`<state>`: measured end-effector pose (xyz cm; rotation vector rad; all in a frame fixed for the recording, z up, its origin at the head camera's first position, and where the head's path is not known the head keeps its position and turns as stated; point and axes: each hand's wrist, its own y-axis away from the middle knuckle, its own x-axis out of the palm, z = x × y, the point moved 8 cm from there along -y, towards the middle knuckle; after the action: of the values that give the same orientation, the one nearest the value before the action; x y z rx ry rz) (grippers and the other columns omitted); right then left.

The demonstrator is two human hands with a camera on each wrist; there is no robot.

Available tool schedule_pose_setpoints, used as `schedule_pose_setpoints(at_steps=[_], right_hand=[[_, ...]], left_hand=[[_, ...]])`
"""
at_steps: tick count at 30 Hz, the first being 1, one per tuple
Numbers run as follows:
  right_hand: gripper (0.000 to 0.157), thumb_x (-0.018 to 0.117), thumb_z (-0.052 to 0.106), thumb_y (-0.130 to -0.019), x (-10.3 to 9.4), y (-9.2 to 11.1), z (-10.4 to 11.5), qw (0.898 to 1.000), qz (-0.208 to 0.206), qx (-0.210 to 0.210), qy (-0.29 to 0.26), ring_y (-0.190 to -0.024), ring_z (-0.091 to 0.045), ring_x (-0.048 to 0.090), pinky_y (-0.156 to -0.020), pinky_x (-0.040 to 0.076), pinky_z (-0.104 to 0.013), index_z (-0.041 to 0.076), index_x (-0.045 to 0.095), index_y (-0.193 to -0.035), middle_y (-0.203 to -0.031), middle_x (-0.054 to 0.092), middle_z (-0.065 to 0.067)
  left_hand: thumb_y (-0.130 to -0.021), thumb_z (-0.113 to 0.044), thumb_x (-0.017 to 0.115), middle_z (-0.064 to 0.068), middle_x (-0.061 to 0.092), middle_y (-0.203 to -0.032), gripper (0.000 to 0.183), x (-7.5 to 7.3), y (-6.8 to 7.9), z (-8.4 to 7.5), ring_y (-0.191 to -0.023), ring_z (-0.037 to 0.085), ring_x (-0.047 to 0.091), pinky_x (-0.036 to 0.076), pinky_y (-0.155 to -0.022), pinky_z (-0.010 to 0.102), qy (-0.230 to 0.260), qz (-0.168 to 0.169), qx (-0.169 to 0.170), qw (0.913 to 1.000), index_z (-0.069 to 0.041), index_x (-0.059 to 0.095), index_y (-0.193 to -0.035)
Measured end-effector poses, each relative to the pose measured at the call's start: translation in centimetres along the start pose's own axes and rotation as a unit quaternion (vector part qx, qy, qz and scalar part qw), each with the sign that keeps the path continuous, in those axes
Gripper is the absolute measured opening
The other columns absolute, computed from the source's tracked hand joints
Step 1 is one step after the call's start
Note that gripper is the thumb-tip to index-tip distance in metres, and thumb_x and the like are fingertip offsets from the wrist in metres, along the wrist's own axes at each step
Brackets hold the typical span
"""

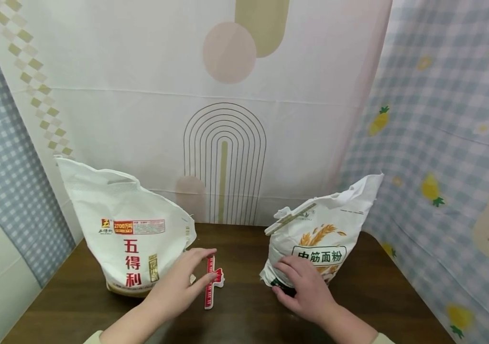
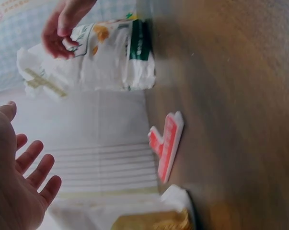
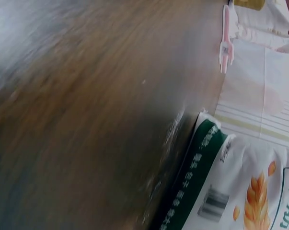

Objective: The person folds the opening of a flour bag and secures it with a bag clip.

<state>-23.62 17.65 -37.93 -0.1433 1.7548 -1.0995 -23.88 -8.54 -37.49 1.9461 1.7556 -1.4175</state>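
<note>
A red and white bag clip (image 1: 210, 283) lies on the table between two white flour bags. My left hand (image 1: 179, 282) hovers beside it with fingers and thumb apart, and the left wrist view shows nothing in that hand (image 2: 19, 167). Left of the clip stands the larger flour bag (image 1: 128, 224) with red lettering, partly covered by this hand. My right hand (image 1: 304, 286), fingers loosely bent, is in front of the smaller flour bag (image 1: 326, 229), which carries wheat ears and a green band. Its fingertips overlap the bag's front. Both bag tops are slanted and crumpled.
The dark wooden table (image 1: 240, 320) runs back to a pale patterned curtain (image 1: 141, 119). On the right hangs a blue checked cloth (image 1: 420, 143) with pineapples, and another checked cloth (image 1: 7, 143) hangs on the left.
</note>
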Motion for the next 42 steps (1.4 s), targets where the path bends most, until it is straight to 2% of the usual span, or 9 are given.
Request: schedule_pose_setpoints(at_steps=[4, 9, 14, 21, 28, 35, 38, 42], right_hand=[[0.044, 0.053, 0.049, -0.098, 0.9, -0.4, 0.1, 1.000, 0.020, 0.022, -0.008, -0.105, -0.021, 0.059, -0.087, 0.048, -0.043, 0.013, 0.065, -0.121, -0.116, 0.062, 0.000], [0.042, 0.058, 0.047, -0.096, 2.0, -1.2, 0.6, 0.999, 0.025, 0.027, -0.019, -0.105, -0.021, 0.060, -0.088, 0.049, -0.042, 0.014, 0.064, -0.121, -0.117, 0.063, -0.001], [0.044, 0.056, 0.049, -0.096, 2.8, -2.2, 1.0, 0.999, 0.022, 0.034, -0.026, -0.105, -0.021, 0.060, -0.089, 0.048, -0.042, 0.014, 0.064, -0.121, -0.116, 0.063, 0.000], [0.042, 0.063, 0.045, -0.093, 3.6, -3.6, 1.6, 0.998, 0.025, 0.042, -0.029, -0.104, -0.019, 0.060, -0.089, 0.049, -0.042, 0.014, 0.063, -0.121, -0.114, 0.063, 0.000], [0.044, 0.061, 0.048, -0.093, 4.3, -4.8, 2.0, 0.997, 0.028, 0.054, -0.036, -0.109, -0.019, 0.059, -0.094, 0.047, -0.040, 0.015, 0.063, -0.122, -0.116, 0.063, -0.001], [0.043, 0.061, 0.047, -0.094, 5.0, -6.1, 2.7, 0.997, 0.019, 0.055, -0.057, -0.106, -0.018, 0.060, -0.091, 0.048, -0.039, 0.014, 0.064, -0.121, -0.115, 0.064, -0.001], [0.042, 0.064, 0.043, -0.091, 5.3, -7.0, 3.1, 0.996, 0.019, 0.061, -0.061, -0.106, -0.018, 0.060, -0.089, 0.048, -0.038, 0.013, 0.064, -0.121, -0.114, 0.065, 0.000], [0.040, 0.069, 0.036, -0.088, 5.7, -8.0, 3.7, 0.995, 0.022, 0.068, -0.070, -0.105, -0.017, 0.060, -0.089, 0.048, -0.037, 0.013, 0.064, -0.120, -0.113, 0.066, 0.001]], left_hand=[[-0.093, -0.035, 0.070, -0.010, 0.060, -0.127, 0.049, -1.8, 0.2, 0.3, -0.123, 0.011, 0.053, 0.044, -0.104, 0.041, 0.001, -0.018, 0.000, 0.9998, -0.022, 0.055, -0.138], [-0.095, -0.035, 0.068, -0.008, 0.061, -0.124, 0.047, -4.0, 0.6, 0.6, -0.120, 0.012, 0.054, 0.044, -0.103, 0.041, -0.005, -0.037, -0.002, 0.9993, -0.021, 0.055, -0.138], [-0.097, -0.036, 0.065, -0.008, 0.061, -0.123, 0.045, -6.0, 0.8, 0.8, -0.118, 0.012, 0.055, 0.043, -0.101, 0.041, -0.018, -0.056, -0.004, 0.9983, -0.020, 0.056, -0.137], [-0.097, -0.032, 0.065, -0.007, 0.061, -0.123, 0.043, -7.9, 0.9, 1.0, -0.119, 0.016, 0.054, 0.042, -0.100, 0.043, -0.034, -0.067, -0.006, 0.9972, -0.018, 0.056, -0.137], [-0.097, -0.030, 0.065, -0.001, 0.062, -0.125, 0.043, -9.5, 0.6, 0.9, -0.120, 0.021, 0.053, 0.041, -0.101, 0.045, -0.040, -0.074, 0.002, 0.9965, -0.014, 0.056, -0.137], [-0.098, -0.028, 0.065, 0.001, 0.062, -0.124, 0.042, -11.2, 0.3, 0.3, -0.117, 0.021, 0.054, 0.040, -0.100, 0.044, -0.048, -0.095, 0.014, 0.9943, -0.012, 0.057, -0.136], [-0.098, -0.028, 0.064, 0.002, 0.060, -0.125, 0.042, -12.0, 0.1, 0.1, -0.117, 0.023, 0.054, 0.041, -0.099, 0.046, -0.054, -0.102, 0.011, 0.9933, -0.013, 0.056, -0.136], [-0.099, -0.027, 0.063, 0.004, 0.059, -0.128, 0.040, -13.2, -0.1, -0.2, -0.119, 0.025, 0.052, 0.048, -0.088, 0.048, -0.064, -0.113, 0.010, 0.9914, -0.012, 0.057, -0.136]])
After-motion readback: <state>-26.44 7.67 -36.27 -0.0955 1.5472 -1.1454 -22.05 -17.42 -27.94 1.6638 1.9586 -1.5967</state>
